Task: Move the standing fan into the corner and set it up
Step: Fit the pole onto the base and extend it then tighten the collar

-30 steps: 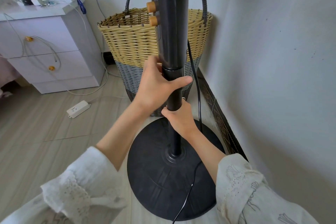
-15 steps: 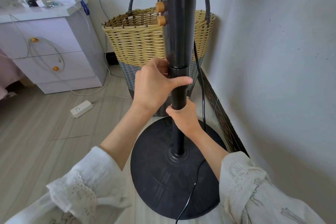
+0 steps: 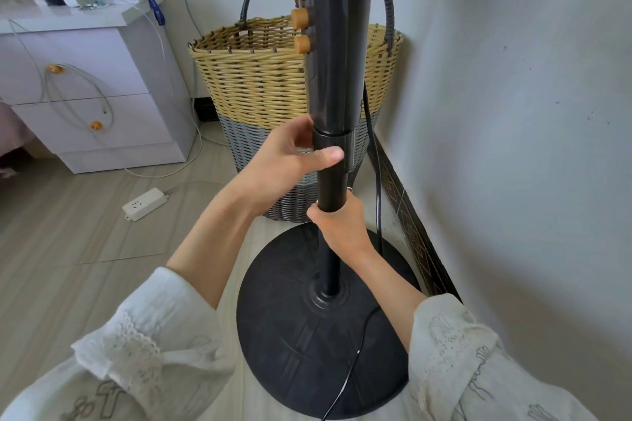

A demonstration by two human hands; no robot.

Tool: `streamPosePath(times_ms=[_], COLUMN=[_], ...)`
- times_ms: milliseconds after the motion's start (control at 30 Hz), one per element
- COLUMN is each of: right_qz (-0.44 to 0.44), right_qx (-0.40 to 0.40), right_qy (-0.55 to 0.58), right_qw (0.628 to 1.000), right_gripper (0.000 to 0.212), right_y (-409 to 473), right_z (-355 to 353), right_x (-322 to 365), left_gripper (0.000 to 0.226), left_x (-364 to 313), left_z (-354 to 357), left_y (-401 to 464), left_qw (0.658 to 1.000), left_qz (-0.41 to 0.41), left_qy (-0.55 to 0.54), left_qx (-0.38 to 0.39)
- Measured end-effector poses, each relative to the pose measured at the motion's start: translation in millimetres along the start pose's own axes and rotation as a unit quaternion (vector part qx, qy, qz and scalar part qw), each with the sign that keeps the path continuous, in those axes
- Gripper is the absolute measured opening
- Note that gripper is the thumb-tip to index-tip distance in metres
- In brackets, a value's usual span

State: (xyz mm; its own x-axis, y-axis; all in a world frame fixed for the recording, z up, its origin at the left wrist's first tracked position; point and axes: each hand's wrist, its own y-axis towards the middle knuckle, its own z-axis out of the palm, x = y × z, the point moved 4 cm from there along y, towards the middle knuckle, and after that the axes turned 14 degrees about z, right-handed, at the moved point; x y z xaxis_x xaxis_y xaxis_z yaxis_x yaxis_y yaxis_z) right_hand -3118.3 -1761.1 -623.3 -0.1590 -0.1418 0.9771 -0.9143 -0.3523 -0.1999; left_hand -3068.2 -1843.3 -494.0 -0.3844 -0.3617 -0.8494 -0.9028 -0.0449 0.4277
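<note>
The thumb of the left hand point(image 3: 277, 164) is laid across the near face of the collar point(image 3: 333, 150) where the thick upper column point(image 3: 337, 44) meets the thin lower pole point(image 3: 330, 249); its fingers are curled round the far side, so the collar is gripped. Just below, the right hand point(image 3: 342, 225) is wrapped round the thin pole, fingers closed tight on it. Both forearms are bare, with white lace-trimmed sleeves point(image 3: 143, 349) pushed back near the lower edge.

The standing fan is held upright by its pole, and its round black base point(image 3: 307, 345) is set on the pale floor close to the right wall and its dark skirting point(image 3: 410, 232). Four round wooden knobs point(image 3: 298, 15) are stacked up the left side of the column. A black cord point(image 3: 372, 147) is run down behind the pole and across the base toward the near edge.

Just beyond the base, in the corner, a woven basket point(image 3: 253, 89) is seen, yellow above and grey below. Far left a white bedside cabinet point(image 3: 102, 102) is placed, with a white power strip point(image 3: 145, 203) lying on the floor before it
</note>
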Motion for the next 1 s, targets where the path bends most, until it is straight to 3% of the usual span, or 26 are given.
streamPosePath(times_ms=[67, 200, 333, 433, 533, 633, 700, 733, 800, 867, 1000], right_qz=[-0.007, -0.012, -0.001, -0.002, -0.004, -0.005, -0.01, -0.009, -0.002, 0.006, 0.004], right_qx=[0.003, 0.001, 0.002, -0.003, 0.0, 0.003, 0.006, 0.006, 0.007, 0.007, 0.002], right_qy=[0.0, 0.004, -0.01, -0.01, -0.003, 0.006, 0.009, 0.008, -0.001, -0.011, -0.015], right_qw=[1.0, 1.0, 1.0, 1.0, 1.0, 1.0, 1.0, 1.0, 1.0, 1.0, 1.0], right_gripper=[0.023, 0.024, 0.021, 0.019, 0.021, 0.02, 0.019, 0.019, 0.021, 0.021, 0.021], right_y=[0, 2, 2, 1, 1, 2, 3, 3, 4, 4, 4], right_z=[0, 0, 1, 1, 1, 1, -1, -1, -1, 0, 1], right_x=[1, 2, -1, -1, -2, -1, 0, 0, -1, -2, -4], left_gripper=[0.021, 0.051, 0.042, 0.034, 0.033, 0.055, 0.057, 0.053, 0.039, 0.033, 0.032], left_x=[-2, 0, 2, -2, -7, -7, -9, -9, -5, -3, 1], left_z=[2, 4, 3, -2, -2, 12, 16, 14, 8, 2, -4], left_y=[1, -3, -2, -2, 0, 0, 1, 3, 3, -1, -2], left_qw=[0.997, 0.98, 0.999, 0.996, 0.999, 0.982, 0.965, 0.969, 0.994, 0.997, 1.0], left_qz=[0.011, -0.003, -0.03, -0.013, -0.017, -0.011, 0.008, 0.008, -0.012, -0.019, -0.002], left_qy=[0.066, 0.134, -0.021, -0.014, 0.021, 0.163, 0.245, 0.237, 0.106, -0.007, -0.015], left_qx=[-0.044, -0.145, 0.006, 0.085, 0.024, -0.092, -0.098, -0.068, 0.021, 0.068, -0.007])
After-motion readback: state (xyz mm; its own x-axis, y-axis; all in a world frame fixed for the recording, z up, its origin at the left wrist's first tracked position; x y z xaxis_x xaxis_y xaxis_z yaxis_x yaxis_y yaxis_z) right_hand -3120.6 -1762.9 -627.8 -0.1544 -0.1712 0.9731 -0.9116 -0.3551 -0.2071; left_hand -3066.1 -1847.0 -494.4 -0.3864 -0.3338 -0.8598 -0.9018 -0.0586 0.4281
